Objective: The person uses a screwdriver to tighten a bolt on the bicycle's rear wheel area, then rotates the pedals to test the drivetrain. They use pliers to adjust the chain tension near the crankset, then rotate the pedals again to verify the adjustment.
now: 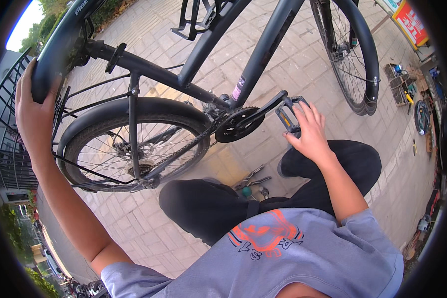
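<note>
A black bicycle stands before me, its rear wheel [134, 149] at left. My left hand [37, 97] grips one end of the black saddle [54, 52], thumb on one side and fingers on the other. Low on the right, my right hand [309, 128] is spread at the pedal [286, 115]. Its fingertips overlap the pedal's outer edge, and the thumb stands apart near the lower corner; how firm the contact is cannot be seen. The crank arm [266, 108] runs from the pedal to the black chainring [240, 124]. A chain [188, 149] leads back to the rear sprockets [143, 168].
Between my knees, long-handled pliers or cutters [254, 179] lie on the paving beside a green round object [247, 191]. The front wheel [342, 59] is at upper right. Farther right sit a tool tray [395, 83] and a coiled cable [421, 117]. Black metal railings [7, 149] stand at left.
</note>
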Motion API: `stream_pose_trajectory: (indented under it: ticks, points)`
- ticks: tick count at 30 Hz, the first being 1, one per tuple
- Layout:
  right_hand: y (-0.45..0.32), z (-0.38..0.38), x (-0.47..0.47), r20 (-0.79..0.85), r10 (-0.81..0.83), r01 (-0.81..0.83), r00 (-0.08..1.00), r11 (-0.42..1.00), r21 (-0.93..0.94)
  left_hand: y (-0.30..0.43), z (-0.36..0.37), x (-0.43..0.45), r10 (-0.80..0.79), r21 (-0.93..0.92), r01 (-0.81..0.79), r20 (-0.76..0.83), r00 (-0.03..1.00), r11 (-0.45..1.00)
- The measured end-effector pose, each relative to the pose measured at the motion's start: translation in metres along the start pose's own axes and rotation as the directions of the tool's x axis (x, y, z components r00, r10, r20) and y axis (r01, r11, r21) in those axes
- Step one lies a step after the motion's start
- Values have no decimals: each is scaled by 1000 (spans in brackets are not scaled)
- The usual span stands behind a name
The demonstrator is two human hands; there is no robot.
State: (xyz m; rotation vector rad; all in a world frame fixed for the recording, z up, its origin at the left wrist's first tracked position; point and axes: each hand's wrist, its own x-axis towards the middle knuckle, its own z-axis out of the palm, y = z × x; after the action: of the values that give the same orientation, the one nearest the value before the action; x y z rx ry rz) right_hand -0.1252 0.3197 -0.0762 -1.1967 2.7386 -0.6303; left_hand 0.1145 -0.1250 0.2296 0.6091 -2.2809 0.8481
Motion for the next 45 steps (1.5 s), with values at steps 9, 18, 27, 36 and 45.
stream_pose_trajectory:
  ticks: [9, 18, 27, 36, 45]
  points:
    - [-3, 31, -3, -88, -105, 66, 991, 929, -363, -45, 36, 3, 48, 30, -44, -146, 988, 999]
    - [51, 97, -13, -67, 152, -153, 986, 988, -10, -48, 43, 13, 70, 14, -69, -125, 990, 998]
    - [37, 211, -59, 126, 315, -334, 941, 925, 183, -40, 42, 15, 39, 41, -33, -132, 990, 999]
    - [-116, 267, -96, 341, 273, -434, 899, 644, 630, -41, 51, 17, 60, -38, -67, -153, 986, 997]
    - [-217, 106, -20, 503, 1, -501, 865, 71, 862, -8, 23, 9, 93, -191, -159, -315, 945, 969]
